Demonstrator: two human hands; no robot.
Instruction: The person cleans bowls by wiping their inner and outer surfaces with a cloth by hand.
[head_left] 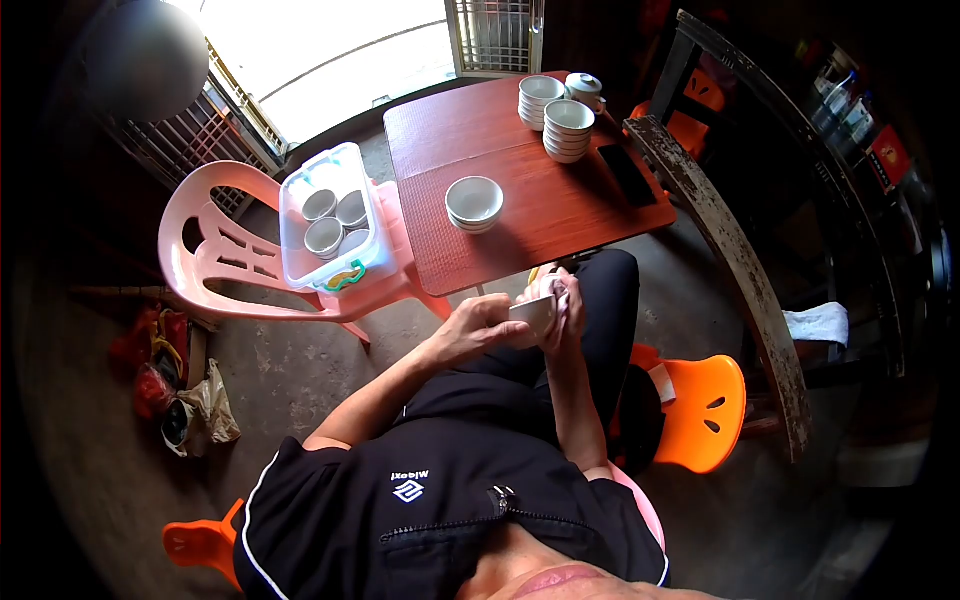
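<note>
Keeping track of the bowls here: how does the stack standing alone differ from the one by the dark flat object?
The lone stack is short, just a few bowls; the far stack, by the dark object, is taller. The lone stack stands apart; the far stack has another stack beside it. Both are nested white bowls, openings up.

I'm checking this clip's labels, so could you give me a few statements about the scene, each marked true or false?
1. The left hand holds a small white bowl. True.
2. The clear plastic box rests on the reddish table. False: it rests on the pink chair.
3. White bowls are inside the box. True.
4. The lidded pot stands apart from any bowls. False: it stands right beside the stacked bowls on the table.
5. The right hand is flat on the table. False: it is at the held bowl, off the table.
</note>
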